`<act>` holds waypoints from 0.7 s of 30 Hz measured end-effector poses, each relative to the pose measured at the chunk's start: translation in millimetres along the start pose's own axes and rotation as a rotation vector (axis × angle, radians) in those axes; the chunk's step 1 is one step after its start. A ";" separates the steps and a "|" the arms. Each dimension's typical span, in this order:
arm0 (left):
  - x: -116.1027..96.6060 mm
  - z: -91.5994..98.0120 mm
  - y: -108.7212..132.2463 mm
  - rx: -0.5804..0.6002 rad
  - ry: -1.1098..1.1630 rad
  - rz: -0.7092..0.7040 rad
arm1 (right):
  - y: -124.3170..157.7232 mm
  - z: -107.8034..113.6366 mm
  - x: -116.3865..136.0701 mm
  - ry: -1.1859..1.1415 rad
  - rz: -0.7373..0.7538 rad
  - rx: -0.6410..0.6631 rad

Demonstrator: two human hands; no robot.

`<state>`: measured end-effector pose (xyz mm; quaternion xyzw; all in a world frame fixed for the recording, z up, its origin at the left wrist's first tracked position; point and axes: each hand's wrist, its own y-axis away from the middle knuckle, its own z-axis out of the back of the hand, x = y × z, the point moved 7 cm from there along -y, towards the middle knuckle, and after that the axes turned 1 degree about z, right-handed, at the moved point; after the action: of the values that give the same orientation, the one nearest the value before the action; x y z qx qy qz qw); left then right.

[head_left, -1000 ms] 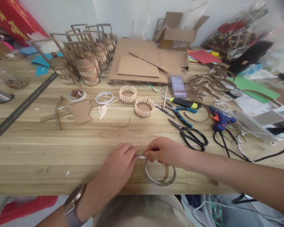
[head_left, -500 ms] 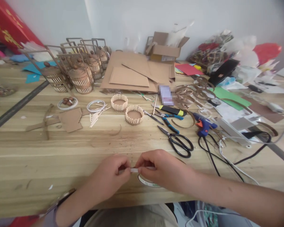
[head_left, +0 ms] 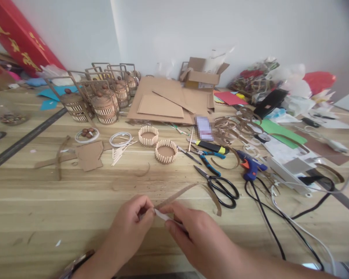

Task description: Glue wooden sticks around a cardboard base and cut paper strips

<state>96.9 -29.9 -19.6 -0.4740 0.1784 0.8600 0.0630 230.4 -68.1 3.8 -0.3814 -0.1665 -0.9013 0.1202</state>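
My left hand (head_left: 133, 217) is closed in a pinch near the front of the table, at the end of a thin brown cardboard strip (head_left: 189, 189) and a white tape (head_left: 162, 215). From these fingertips the white tape runs to my right hand (head_left: 194, 228), which is closed on it with thumb and forefinger. The brown strip arches away behind the right hand and bends down towards black-handled scissors (head_left: 221, 188). My right hand hides whatever lies beneath its palm. Two short rings of upright wooden sticks, a farther ring (head_left: 148, 136) and a nearer ring (head_left: 166, 152), stand beyond the hands.
Pliers (head_left: 211, 162), a yellow-black cutter (head_left: 211, 146) and a blue glue gun (head_left: 251, 166) with cables lie right. Tape rolls (head_left: 120, 139), loose sticks (head_left: 120, 153) and cut cardboard (head_left: 88, 155) lie left. Lidded stick baskets (head_left: 104, 108) and cardboard sheets (head_left: 159, 105) are behind.
The brown strip now shows arching beyond my hands. The tape roll seen under my right hand is out of sight. The white tape tilts downward to the right, and the camera view has shifted upward.
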 end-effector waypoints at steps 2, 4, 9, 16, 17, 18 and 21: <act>2.2 -1.6 -1.6 0.022 0.041 0.021 | 1.2 1.0 1.4 0.056 0.057 -0.044; 4.0 -4.7 -2.6 0.056 0.080 0.045 | 2.6 1.6 3.4 0.144 0.130 -0.083; 7.2 -7.5 -5.7 0.089 0.153 0.071 | 10.4 -1.7 7.1 0.362 0.290 -0.144; 27.0 23.5 -14.8 -0.064 0.165 0.135 | 32.8 24.0 14.8 0.391 0.405 -0.243; 27.1 21.4 -14.5 -0.012 0.128 0.141 | 31.2 34.2 15.9 0.379 0.398 -0.294; 25.7 17.1 -13.4 0.061 0.088 0.138 | 28.5 45.1 17.6 0.379 0.401 -0.371; 15.5 3.2 -6.8 0.231 0.012 0.086 | 10.2 59.2 18.7 0.417 0.407 -0.472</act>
<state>87.9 -23.3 -32.6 -0.4604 0.2969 0.8328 0.0793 259.5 -55.9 58.2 -0.2321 0.1532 -0.9308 0.2372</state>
